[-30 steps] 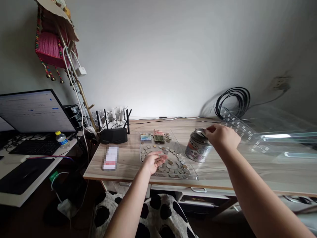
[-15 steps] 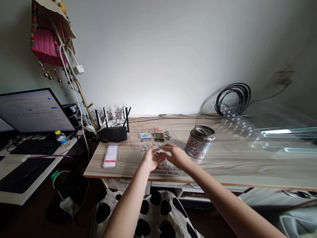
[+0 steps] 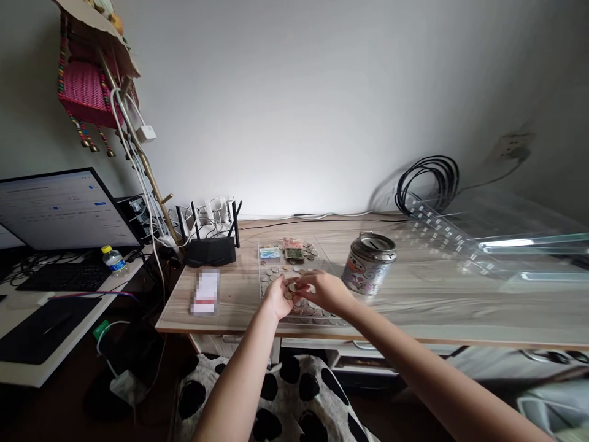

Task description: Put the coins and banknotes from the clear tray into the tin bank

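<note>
The fingers [image 3: 307,283] of the right hand [image 3: 326,291] were curled together and touched the fingertips of the left hand [image 3: 277,298], which lay half-open and cupped, palm up, with a few coins [image 3: 291,286] showing at the spot where the two met; whether the right fingers actually pinched one could not be told. Both hands hovered low over a clear tray [image 3: 261,288] on the desk [image 3: 414,301], its floor scattered with loose change [image 3: 276,270] and, at the far end, folded banknotes [image 3: 293,248]. Just to the right of the tray stood a printed tin money box [image 3: 368,264], upright, a slot in its lid. A black router [image 3: 210,250] sat behind the tray to the left, and a large transparent plastic bin [image 3: 506,239] lay well apart at the right.
</note>
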Demonstrator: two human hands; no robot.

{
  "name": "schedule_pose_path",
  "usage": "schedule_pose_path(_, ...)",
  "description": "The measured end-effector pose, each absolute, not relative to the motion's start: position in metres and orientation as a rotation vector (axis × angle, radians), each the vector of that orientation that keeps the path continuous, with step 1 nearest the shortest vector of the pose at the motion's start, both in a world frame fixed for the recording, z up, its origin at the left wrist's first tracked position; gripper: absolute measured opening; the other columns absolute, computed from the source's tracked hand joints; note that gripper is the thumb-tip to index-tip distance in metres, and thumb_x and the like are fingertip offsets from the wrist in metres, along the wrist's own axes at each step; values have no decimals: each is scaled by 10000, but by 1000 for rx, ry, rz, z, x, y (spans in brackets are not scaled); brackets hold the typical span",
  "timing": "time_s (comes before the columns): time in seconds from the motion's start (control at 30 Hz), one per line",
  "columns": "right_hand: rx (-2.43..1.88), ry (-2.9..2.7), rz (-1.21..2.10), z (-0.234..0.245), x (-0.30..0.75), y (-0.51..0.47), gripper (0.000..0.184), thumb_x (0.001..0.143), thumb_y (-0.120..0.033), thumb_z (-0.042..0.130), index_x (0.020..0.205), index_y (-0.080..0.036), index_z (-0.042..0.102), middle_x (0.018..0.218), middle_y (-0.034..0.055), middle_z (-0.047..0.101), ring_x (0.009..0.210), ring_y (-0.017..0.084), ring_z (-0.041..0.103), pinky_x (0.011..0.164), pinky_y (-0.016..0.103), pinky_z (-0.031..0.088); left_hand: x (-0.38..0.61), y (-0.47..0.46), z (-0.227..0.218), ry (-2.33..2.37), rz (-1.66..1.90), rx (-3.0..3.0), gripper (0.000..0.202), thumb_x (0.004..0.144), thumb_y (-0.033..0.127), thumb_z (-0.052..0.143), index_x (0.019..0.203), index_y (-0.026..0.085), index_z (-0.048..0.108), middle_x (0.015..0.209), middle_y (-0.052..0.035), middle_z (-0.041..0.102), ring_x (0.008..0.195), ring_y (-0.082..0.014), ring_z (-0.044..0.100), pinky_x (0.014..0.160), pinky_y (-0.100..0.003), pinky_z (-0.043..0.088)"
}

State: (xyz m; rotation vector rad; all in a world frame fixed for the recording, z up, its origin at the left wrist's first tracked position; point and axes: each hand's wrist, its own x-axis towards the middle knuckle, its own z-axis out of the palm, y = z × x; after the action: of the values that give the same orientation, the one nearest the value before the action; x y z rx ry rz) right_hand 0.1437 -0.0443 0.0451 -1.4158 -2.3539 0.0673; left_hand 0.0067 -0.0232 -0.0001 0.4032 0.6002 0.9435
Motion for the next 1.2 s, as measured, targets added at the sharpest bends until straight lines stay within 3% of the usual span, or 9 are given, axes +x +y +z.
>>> schedule_pose_path(0.13, -1484, -2349, 23, 40, 126, -48, 187, 757, -252, 463, 762, -249, 650, 783, 7, 640, 724, 134, 560, 562, 203, 372, 5, -24, 1, 606, 946, 383, 365, 838, 366, 314, 778, 97, 553, 567, -78, 572, 546, -153, 579, 489, -236, 432)
schedule_pose_path(0.33, -1939, -1704, -287, 99, 197, -28, 291, 781, -363, 399, 848, -227, 648, 760, 66, 640, 657, 183, 557, 502, 247, 354, 2, -30, 6, 672, 1022, 392, 333, 817, 357, 348, 906, 87, 523, 828, -155, 623, 808, -220, 610, 666, -294, 456)
schedule_pose_path(0.5, -2270, -1560, -261, 120, 250, -10, 209, 697, -289, 489, 706, -163, 656, 738, 133, 614, 672, 232, 558, 516, 294, 367, 3, -31, 8, 696, 1024, 423, 345, 819, 352, 334, 968, 94, 508, 896, -166, 619, 861, -227, 599, 739, -325, 434)
schedule_pose_path(0.87, -2153, -1608, -195, 118, 246, -12, 230, 729, -279, 466, 748, -146, 653, 797, 187, 591, 768, 300, 546, 574, 401, 398, 2, -29, 6, 680, 1047, 408, 374, 821, 361, 326, 968, 80, 523, 953, -184, 594, 871, -221, 592, 764, -326, 427)
schedule_pose_path(0.97, -1920, -1765, -202, 100, 205, -33, 300, 799, -324, 372, 907, -196, 621, 967, 118, 588, 795, 240, 541, 583, 340, 412, 2, -28, 4, 690, 1041, 406, 398, 820, 381, 318, 982, 85, 529, 962, -176, 593, 858, -216, 593, 741, -312, 432)
schedule_pose_path(1.03, -1747, -2011, -65, 74, 163, -49, 224, 777, -347, 434, 833, -252, 629, 908, 31, 617, 689, 154, 554, 554, 248, 411, 1, -26, 2, 703, 1037, 416, 418, 820, 401, 309, 1002, 96, 530, 976, -161, 593, 847, -209, 591, 732, -306, 432)
schedule_pose_path(1.1, -1491, -2351, 97, 45, 122, -63, 227, 795, -327, 420, 883, -243, 612, 900, 35, 618, 660, 129, 557, 546, 217, 395, 1, -24, 0, 717, 1029, 429, 442, 820, 426, 292, 1026, 116, 529, 995, -139, 592, 843, -203, 585, 729, -308, 430)
schedule_pose_path(1.2, -1517, -2397, 56, 22, 90, -70, 238, 820, -277, 382, 856, -223, 610, 876, 47, 620, 695, 136, 563, 547, 210, 370, -1, -22, -2, 703, 1002, 443, 460, 815, 450, 280, 1032, 134, 534, 1001, -119, 588, 843, -197, 574, 730, -308, 429)
